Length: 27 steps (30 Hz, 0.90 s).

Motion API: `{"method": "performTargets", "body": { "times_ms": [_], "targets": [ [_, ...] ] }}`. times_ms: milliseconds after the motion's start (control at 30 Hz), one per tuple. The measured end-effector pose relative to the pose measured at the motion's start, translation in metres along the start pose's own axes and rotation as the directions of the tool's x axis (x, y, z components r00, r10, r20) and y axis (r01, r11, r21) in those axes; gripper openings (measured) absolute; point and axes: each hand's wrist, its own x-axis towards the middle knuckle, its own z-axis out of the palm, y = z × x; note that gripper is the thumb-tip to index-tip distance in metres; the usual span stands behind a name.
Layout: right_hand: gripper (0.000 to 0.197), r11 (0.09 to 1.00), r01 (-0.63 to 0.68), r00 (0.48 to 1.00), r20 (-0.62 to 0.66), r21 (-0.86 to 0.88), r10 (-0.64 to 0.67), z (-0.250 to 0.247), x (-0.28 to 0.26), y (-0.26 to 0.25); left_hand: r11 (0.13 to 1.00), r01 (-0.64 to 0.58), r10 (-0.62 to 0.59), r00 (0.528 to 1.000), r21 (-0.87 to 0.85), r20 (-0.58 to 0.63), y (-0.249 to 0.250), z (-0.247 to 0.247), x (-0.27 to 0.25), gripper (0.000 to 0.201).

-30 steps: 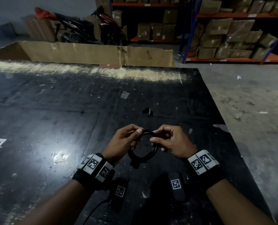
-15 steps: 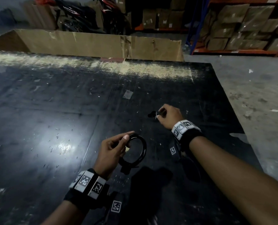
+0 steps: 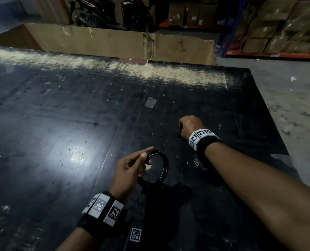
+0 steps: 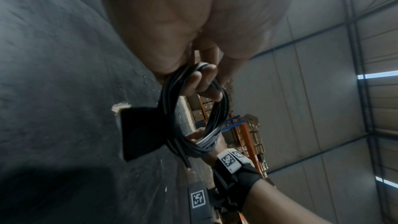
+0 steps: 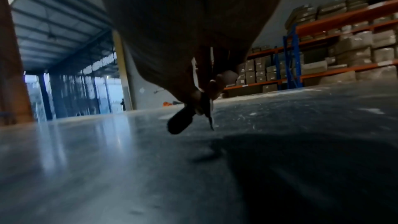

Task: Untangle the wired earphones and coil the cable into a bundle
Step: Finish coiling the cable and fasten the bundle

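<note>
Holding coiled cable (image 3: 164, 166); no legible writing.

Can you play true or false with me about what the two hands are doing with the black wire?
1. The left hand holds the coiled black cable. True.
2. The cable is spread out straight on the black mat. False: it is wound into a round loop, held above the mat.
3. The right hand is helping hold the coil. False: it is reaching farther out over the mat, away from the coil.
4. The right hand pinches a small dark object. True.
5. Shelves with cardboard boxes stand behind the mat. True.
</note>
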Motion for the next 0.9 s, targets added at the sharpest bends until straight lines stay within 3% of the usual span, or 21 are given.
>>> {"method": "performTargets", "body": {
  "times_ms": [133, 300, 433, 533, 700, 833, 900],
  "targets": [
    [0.013, 0.908, -0.093, 0.966, -0.186, 0.408, 0.182, -0.018, -0.039, 0.005, 0.999, -0.043, 0.043, 0.999, 0.003, 0.016, 0.006, 0.006, -0.005, 0.028],
    [0.015, 0.722, -0.017, 0.899, -0.306, 0.691, 0.314, -0.038, -0.108, 0.007, 0.996, -0.09, 0.09, 0.996, 0.006, 0.013, 0.018, 0.019, -0.016, 0.027],
    [0.013, 0.32, 0.061, 0.895, -0.194, 0.946, 0.403, -0.049, -0.169, -0.002, 0.983, -0.176, 0.175, 0.984, 0.057, 0.019, 0.029, 0.033, -0.032, 0.026],
    [0.01, 0.138, 0.083, 0.898, -0.134, 0.987, 0.418, -0.051, -0.213, -0.016, 0.955, -0.273, 0.272, 0.962, 0.12, 0.026, 0.039, 0.047, -0.047, 0.023],
    [0.008, -0.061, 0.027, 0.912, 0.001, 0.998, 0.41, -0.05, -0.262, -0.04, 0.842, -0.459, 0.462, 0.885, 0.283, 0.059, 0.051, 0.071, -0.071, 0.017],
    [0.009, -0.003, -0.039, 0.862, 0.035, 0.999, 0.505, -0.044, -0.278, -0.052, 0.725, -0.567, 0.564, 0.814, 0.389, 0.136, 0.052, 0.079, -0.086, 0.005],
    [0.013, -0.084, -0.03, 0.843, 0.07, 0.996, 0.534, -0.045, -0.281, -0.057, 0.685, -0.603, 0.588, 0.789, 0.409, 0.177, 0.053, 0.084, -0.095, 0.008]
  ]
}}
